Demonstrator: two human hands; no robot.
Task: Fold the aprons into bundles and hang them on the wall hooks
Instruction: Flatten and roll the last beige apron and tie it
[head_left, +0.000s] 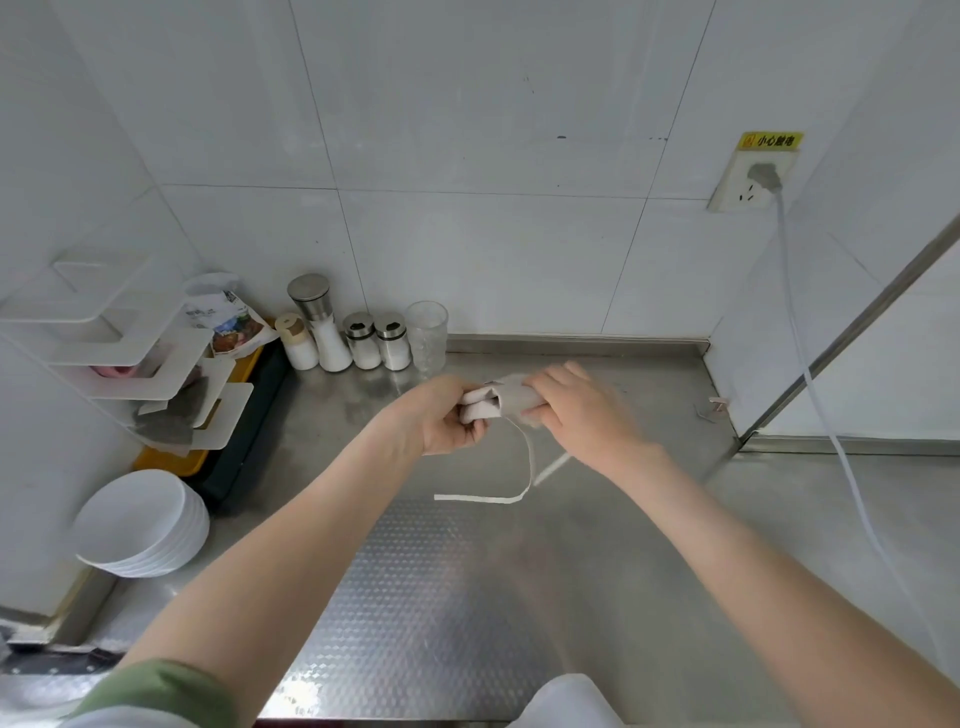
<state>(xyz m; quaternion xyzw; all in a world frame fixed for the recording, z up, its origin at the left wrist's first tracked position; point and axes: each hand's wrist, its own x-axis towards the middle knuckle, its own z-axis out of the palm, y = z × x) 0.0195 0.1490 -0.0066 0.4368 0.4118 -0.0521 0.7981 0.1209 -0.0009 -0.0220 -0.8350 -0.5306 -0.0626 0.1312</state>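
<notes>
- The light is bright, even and cool, coming from above.
- The steel counter (597, 545) carries mild glare and only soft shadows.
- The right hand (576, 410) is motion-blurred; the tile joints (320, 130) bend near the edges.

The table (597, 545) was smooth brushed steel with an embossed, dimpled patch (415, 597) at its near middle. Above the table the apron bundle (506, 397) was matt pale cloth; at the table's back stood shakers (376, 340) with polished metal caps, and the wall tiles (467, 156) behind and bowls (140, 525) at its left edge were glossy white.
</notes>
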